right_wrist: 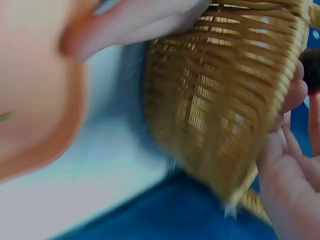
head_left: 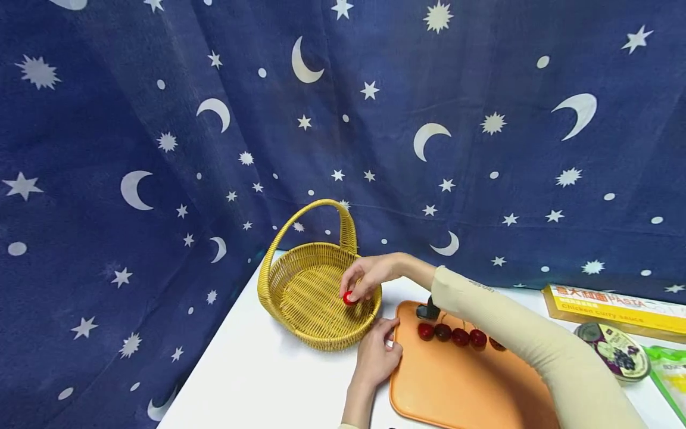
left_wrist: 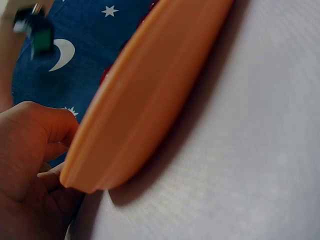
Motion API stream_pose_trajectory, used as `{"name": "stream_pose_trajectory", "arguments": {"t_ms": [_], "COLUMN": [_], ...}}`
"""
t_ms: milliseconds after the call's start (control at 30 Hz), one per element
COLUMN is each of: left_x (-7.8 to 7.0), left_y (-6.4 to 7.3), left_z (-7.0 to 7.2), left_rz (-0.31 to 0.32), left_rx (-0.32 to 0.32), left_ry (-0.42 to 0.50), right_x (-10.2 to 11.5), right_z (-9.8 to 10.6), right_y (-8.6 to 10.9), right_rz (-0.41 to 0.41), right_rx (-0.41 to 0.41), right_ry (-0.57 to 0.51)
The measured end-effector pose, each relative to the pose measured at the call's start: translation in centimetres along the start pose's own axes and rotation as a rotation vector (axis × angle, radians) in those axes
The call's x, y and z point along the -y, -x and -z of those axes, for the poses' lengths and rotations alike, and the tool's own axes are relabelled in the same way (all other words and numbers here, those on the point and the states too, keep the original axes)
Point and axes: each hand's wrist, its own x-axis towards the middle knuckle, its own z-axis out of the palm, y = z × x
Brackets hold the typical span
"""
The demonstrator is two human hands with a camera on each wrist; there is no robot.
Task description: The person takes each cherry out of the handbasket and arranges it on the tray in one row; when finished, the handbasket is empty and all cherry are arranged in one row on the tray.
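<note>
A yellow woven basket (head_left: 300, 335) with a tall arched handle stands on the white table. Over the right side of its opening, my right hand (head_left: 375, 275) pinches a red cherry (head_left: 348, 298) between thumb and fingers. The right wrist view catches that cherry (right_wrist: 313, 75) as a dark shape beyond the basket's rim. An orange tray (head_left: 445, 387) lies right of the basket, with a row of dark red cherries (head_left: 460, 337) near its far edge. At the tray's left edge my left hand (head_left: 377, 353) holds the rim with bent thumb and fingers.
On the right lie a yellow pasta box (head_left: 605, 310), a round lidded tub (head_left: 613, 351) and a green-edged packet (head_left: 670, 375). A dark blue curtain (head_left: 375, 137) with moons and stars hangs behind the table. My right forearm crosses above the tray.
</note>
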Motion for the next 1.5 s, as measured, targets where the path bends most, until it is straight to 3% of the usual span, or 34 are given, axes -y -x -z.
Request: {"name": "stream_pose_trajectory", "arguments": {"t_ms": [267, 467, 600, 700, 867, 1300, 1500], "left_x": [-0.3, -0.3, -0.1, 0.0, -0.2, -0.4, -0.3], "left_y": [-0.1, 0.0, -0.1, -0.1, 0.0, 0.2, 0.1], "left_z": [-0.1, -0.2, 0.2, 0.4, 0.3, -0.4, -0.3], "left_rz": [0.041, 0.051, 0.058, 0.077, 0.098, 0.097, 0.097], "left_rx": [0.009, 0.034, 0.021, 0.027, 0.046, 0.047, 0.05], "left_ry": [0.016, 0.028, 0.019, 0.026, 0.045, 0.059, 0.043], "right_x": [-0.5, -4.9, -8.3, -10.5, -12.4, -13.2, -12.6], "right_z": [-0.4, -3.5, -6.1, -7.7, -9.7, -11.0, -11.2], "right_y": [11.2, 20.9, 24.6, 25.5, 25.2, 24.8, 26.2], "right_rz": [0.027, -0.008, -0.046, -0.084, -0.123, -0.15, -0.187], "right_rx": [-0.455, -0.774, -1.0, -1.106, -1.182, -1.192, -1.253], "right_ry": [0.188, 0.264, 0.294, 0.265, 0.136, 0.032, 0.129]}}
